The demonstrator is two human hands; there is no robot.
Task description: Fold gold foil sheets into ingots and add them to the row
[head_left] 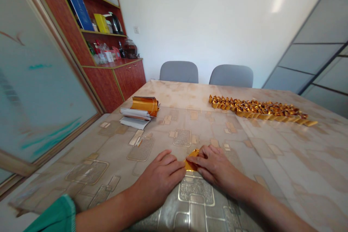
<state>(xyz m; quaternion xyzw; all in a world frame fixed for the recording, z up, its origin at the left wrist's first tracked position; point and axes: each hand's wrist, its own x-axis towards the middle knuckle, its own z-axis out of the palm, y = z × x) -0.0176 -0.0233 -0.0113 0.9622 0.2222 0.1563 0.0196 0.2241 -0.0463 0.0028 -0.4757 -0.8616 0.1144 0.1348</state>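
- Shiny gold foil paper piece [191,165], thin, creased and angular, lies low in the centre of the frame, between my two hands.
- My right hand [213,163] has its thumb and bent fingers closed on the foil's right side.
- My left hand [164,170] reaches the foil's left edge with its fingertips; I cannot tell whether they clamp it or only press it.
- Left of centre sits a curled stack of gold-faced paper sheets [144,106], with pale grey-white paper sheets [134,117] against its near side.
- Right of centre spreads a cluster of folded glossy gold paper pieces [261,110], pointed and packed in slanting rows.
- Counted: one foil piece at my fingers, one curled stack, one cluster whose pieces crowd too closely for me to number, and two grey round-topped chairs [178,71] beyond the table's far edge.
- Under my hands, a glossy beige-grey tablecloth [163,134] carries rounded rectangles, some grainy, outlined in pale metallic lines.
- Upper left stands a red-brown wooden cabinet [130,79] with crowded shelves; a frosted glass door panel [40,61] with teal streaks fills the left edge.
- A plain white wall [190,18] spans the top centre; grey panels [318,25] slope at upper right.
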